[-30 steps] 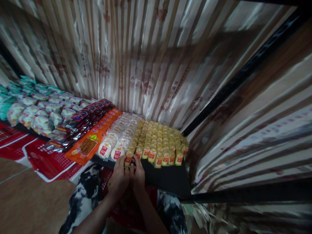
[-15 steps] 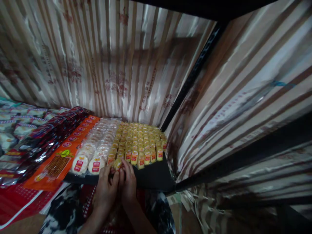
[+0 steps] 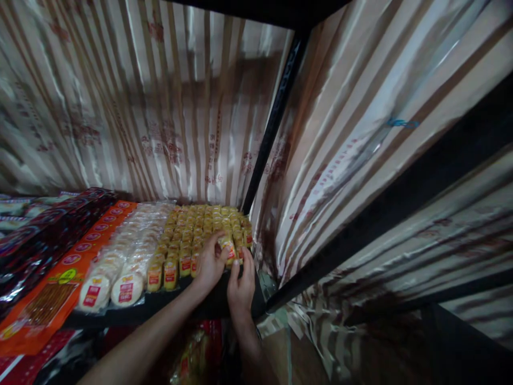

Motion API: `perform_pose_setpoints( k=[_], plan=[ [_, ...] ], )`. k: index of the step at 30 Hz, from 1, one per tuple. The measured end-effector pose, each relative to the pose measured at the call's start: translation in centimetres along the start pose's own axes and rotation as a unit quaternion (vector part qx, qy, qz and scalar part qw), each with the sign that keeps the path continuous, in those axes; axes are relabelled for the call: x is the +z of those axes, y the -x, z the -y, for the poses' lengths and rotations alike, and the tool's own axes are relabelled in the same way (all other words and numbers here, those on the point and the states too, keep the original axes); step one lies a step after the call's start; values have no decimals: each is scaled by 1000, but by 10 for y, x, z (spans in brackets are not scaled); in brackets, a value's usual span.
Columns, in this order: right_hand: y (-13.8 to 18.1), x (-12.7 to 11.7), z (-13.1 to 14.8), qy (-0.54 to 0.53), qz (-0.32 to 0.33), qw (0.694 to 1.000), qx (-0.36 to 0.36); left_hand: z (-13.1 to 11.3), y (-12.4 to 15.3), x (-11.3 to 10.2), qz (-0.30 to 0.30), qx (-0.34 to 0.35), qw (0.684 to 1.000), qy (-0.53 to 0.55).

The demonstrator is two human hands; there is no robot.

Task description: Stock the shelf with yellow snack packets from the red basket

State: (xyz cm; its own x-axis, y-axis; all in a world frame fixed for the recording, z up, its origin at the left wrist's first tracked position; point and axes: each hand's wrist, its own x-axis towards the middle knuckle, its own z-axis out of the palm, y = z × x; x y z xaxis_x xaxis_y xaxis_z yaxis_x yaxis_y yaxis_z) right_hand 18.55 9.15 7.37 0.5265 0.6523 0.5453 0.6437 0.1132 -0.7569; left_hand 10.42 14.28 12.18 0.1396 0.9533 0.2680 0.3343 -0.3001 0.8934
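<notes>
Rows of small yellow wrapped snack cakes (image 3: 186, 262) with red labels stand on a dark shelf (image 3: 200, 297). My left hand (image 3: 210, 262) reaches over the right end of the rows, its thumb and fingers closed around one wrapped cake (image 3: 227, 249). Close beside it, my right hand (image 3: 242, 286) has its thumb and fingertips on either side of a cake at the front of the row. To the left lie two rows of round white crackers (image 3: 127, 289) in clear wrappers. Between my forearms, lower down, more yellow wrapped cakes (image 3: 192, 355) show dimly.
An orange snack bag (image 3: 52, 297) and a row of dark shiny packets (image 3: 44, 230) lie further left. A black post (image 3: 272, 123) rises at the shelf's back right corner. Striped curtains (image 3: 176, 107) hang behind, and a black bar (image 3: 385, 208) crosses the right side.
Both hands have moved from the front edge at the left of the cake rows to their right end. My view has turned right. More front cakes at the left of the rows now show.
</notes>
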Motion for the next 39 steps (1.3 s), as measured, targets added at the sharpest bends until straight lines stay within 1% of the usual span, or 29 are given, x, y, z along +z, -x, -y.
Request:
perform_pose_setpoints(
  k=[2,5,8,12,16,20,24,26,29,33,36,39],
  plan=[
    [-8,0,-22,24,-5,1000,19,-2,-16,18,6,26,999,-24],
    [-12,7,-52,58,27,998,28,-9,-38,38,19,35,998,-49],
    [-9,18,-73,70,52,996,31,-16,-55,54,28,38,997,-56],
    [0,30,-87,59,59,996,26,-15,-67,73,52,52,996,-59],
    [4,35,-93,58,51,997,21,-5,-67,87,86,63,990,-98],
    [4,34,-95,51,45,997,26,4,-64,92,131,87,971,-183],
    [2,27,-89,38,30,999,21,5,-66,92,133,151,937,-287],
    [-2,22,-84,24,15,999,30,2,-69,91,141,167,923,-318],
    [-9,16,-80,6,4,999,53,0,-73,89,155,166,915,-333],
    [-17,15,-85,5,25,998,64,3,-76,86,175,154,916,-327],
    [-16,17,-90,7,36,997,67,6,-76,87,181,180,911,-323],
    [-15,18,-92,8,31,996,87,7,-76,91,186,194,903,-335]
  ],
)
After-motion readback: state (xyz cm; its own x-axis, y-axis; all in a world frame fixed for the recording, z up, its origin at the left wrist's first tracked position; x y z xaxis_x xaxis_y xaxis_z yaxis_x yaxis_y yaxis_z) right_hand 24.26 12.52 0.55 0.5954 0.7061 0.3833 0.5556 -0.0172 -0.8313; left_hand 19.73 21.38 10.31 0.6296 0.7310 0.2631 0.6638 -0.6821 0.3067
